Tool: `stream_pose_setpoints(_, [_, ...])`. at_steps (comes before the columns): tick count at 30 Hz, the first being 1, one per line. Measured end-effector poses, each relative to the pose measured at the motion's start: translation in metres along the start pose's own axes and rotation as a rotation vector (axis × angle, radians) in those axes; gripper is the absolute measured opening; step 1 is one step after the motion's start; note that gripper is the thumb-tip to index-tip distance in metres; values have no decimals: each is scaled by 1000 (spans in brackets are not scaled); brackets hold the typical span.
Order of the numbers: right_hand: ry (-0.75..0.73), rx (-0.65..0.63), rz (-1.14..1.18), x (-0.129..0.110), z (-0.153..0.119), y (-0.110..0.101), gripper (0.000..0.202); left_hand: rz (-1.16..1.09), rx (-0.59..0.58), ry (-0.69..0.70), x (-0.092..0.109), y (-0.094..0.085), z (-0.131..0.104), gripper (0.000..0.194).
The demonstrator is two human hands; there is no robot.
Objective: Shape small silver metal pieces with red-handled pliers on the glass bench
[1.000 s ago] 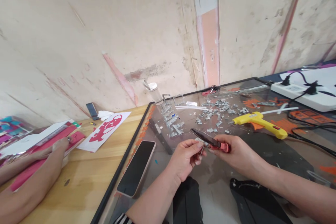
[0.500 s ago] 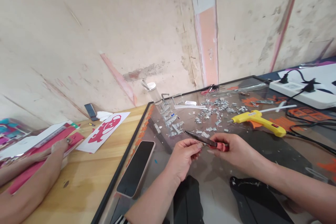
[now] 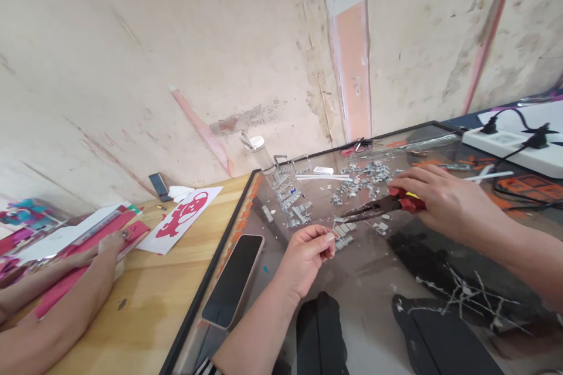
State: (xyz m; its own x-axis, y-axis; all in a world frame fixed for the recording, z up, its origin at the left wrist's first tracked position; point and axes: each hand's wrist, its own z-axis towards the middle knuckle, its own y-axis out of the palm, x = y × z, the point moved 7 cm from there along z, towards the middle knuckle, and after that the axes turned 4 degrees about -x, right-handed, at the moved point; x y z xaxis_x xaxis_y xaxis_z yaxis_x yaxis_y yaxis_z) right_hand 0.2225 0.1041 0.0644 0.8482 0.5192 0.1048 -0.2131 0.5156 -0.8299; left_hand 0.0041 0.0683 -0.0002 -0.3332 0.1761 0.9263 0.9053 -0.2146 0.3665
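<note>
My right hand (image 3: 433,193) is closed on the red handles of dark pliers (image 3: 373,208), whose jaws point left over small grey metal pieces (image 3: 345,229). Just left of the jaws, my left hand (image 3: 310,255) pinches something thin and small that I cannot make out clearly. More grey pieces (image 3: 365,180) lie scattered on the glass tabletop (image 3: 365,281). A yellow glue gun (image 3: 411,194) is mostly hidden behind my right hand.
A phone (image 3: 233,280) lies left of my left forearm. A lidded clear bottle (image 3: 260,152) stands near the wall. Thin wires (image 3: 466,296) lie at right, a white power strip (image 3: 514,149) behind. Another person's hand (image 3: 112,244) rests on red material at left.
My right hand has moved up and right with the pliers, away from my left hand. The thin wires at right have come into view. My left hand stays pinched.
</note>
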Motion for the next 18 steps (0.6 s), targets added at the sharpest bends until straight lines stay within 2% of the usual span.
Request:
stream_pose_setpoints(5, [-47, -11, -59, -4, 1, -5, 37, 109, 8, 4, 1, 1, -1, 16])
stream_pose_setpoints(10, [-82, 30, -55, -12, 2, -12, 44, 166, -17, -9, -1, 2, 0, 17])
stream_pose_setpoints(18, [-154, -21, -83, -19, 2, -9, 36, 280, -82, -41, -4, 5, 0, 19])
